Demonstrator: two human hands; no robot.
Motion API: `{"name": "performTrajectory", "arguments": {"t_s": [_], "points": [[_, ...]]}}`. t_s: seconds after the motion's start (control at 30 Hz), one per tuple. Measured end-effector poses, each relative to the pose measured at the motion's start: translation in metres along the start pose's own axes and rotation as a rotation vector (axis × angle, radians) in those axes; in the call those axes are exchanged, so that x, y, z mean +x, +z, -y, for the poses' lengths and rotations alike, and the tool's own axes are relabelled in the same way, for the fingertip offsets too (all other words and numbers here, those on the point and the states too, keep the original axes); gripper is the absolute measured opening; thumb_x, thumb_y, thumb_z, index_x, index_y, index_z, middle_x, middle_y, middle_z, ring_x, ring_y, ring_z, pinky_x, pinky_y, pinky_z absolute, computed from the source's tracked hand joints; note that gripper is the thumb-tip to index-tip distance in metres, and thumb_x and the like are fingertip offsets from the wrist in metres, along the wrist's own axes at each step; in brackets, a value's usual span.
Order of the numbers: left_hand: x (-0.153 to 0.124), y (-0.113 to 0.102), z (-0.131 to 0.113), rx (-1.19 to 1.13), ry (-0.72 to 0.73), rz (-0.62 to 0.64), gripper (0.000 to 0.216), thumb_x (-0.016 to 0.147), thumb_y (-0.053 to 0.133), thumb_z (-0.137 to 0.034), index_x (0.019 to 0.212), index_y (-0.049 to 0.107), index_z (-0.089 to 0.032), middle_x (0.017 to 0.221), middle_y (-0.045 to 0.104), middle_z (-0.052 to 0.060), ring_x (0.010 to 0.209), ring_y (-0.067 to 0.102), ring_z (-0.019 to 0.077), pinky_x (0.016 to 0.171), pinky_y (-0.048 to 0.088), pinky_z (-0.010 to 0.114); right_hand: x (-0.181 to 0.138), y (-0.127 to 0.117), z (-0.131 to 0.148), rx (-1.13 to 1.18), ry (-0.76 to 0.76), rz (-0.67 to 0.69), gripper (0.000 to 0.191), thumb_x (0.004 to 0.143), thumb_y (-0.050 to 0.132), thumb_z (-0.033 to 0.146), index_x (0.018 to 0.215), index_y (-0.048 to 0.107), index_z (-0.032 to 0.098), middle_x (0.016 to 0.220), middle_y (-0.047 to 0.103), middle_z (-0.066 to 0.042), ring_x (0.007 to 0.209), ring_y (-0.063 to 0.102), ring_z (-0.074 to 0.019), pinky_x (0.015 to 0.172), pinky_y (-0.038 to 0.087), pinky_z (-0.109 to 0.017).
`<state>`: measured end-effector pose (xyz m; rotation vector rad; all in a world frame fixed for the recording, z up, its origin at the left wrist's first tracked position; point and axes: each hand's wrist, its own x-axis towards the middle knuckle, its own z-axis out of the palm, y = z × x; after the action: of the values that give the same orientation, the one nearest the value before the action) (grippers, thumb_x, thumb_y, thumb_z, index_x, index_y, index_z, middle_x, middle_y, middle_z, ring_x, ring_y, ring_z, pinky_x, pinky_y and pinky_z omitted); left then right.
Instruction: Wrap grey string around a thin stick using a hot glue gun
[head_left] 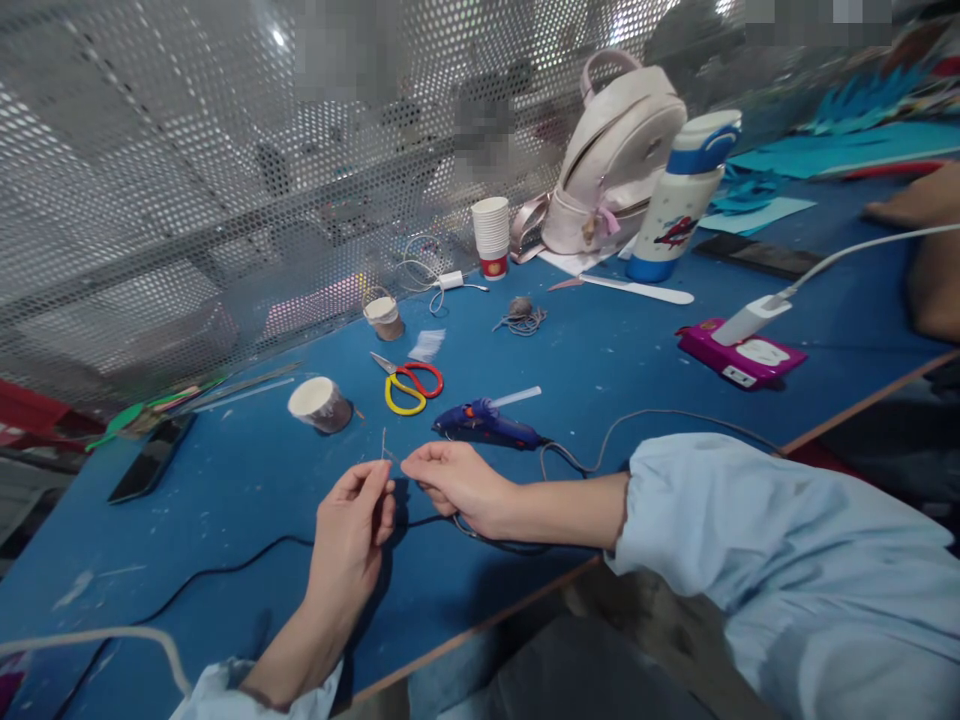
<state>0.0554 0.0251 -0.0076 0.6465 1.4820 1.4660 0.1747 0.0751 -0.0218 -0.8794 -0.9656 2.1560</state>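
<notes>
Over the blue table (247,580), my left hand (352,525) and my right hand (461,482) face each other with fingertips pinched. Between them runs a thin, pale grey string (384,443); one end sticks up above my left fingertips. Just beyond my right hand lies a blue hot glue gun (487,425) with a clear glue stick in its back. Scissors (409,388) with red and yellow handles rest farther off. A cut-down paper cup (321,403) with a greyish side stands past my left hand. A small grey ball of yarn (520,314) sits behind the glue gun.
Farther back are a small cup with a handle (384,317), stacked paper cups (491,237), a white knife (637,289), a backpack (622,160) and a bottle (682,200). A purple power strip (742,355) is at right; cables cross the table. Another person's hand (922,200) shows far right.
</notes>
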Motion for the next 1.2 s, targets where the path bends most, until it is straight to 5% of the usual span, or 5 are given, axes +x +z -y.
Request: {"name": "performTrajectory", "arguments": {"t_s": [0.33,0.63,1.2], "points": [[-0.0007,-0.0008,0.0025,-0.077,-0.029,-0.003,0.032,0.059,0.081,-0.028,0.081,0.061,-0.015,0.050,0.046,-0.009,0.039,0.034,0.0019,0.035,0.022,0.014,0.0005,0.0002,-0.0006,-0.025,-0.005,-0.011,0.020,0.072,0.064,0.028,0.069,0.047,0.018,0.041,0.029,0.013,0.036,0.019,-0.0022,0.037,0.012,-0.019],[0.0014,-0.0015,0.0059,-0.102,-0.026,0.037,0.032,0.059,0.081,-0.029,0.068,0.053,-0.016,0.042,0.032,-0.012,0.036,0.025,0.0010,0.036,0.017,0.015,0.0017,-0.0006,-0.0011,-0.014,-0.001,0.000,0.016,0.075,0.060,0.025,0.070,0.047,0.018,0.040,0.029,0.013,0.036,0.018,-0.0024,0.036,0.012,-0.019],[0.0012,-0.0010,0.0091,-0.085,-0.001,0.066,0.028,0.063,0.079,-0.033,0.068,0.058,-0.015,0.044,0.035,-0.010,0.037,0.028,0.0014,0.036,0.019,0.015,0.0009,-0.0006,-0.0009,-0.012,0.001,0.013,0.015,0.075,0.060,0.026,0.070,0.048,0.017,0.041,0.029,0.013,0.036,0.018,-0.0022,0.037,0.011,-0.020]]}}
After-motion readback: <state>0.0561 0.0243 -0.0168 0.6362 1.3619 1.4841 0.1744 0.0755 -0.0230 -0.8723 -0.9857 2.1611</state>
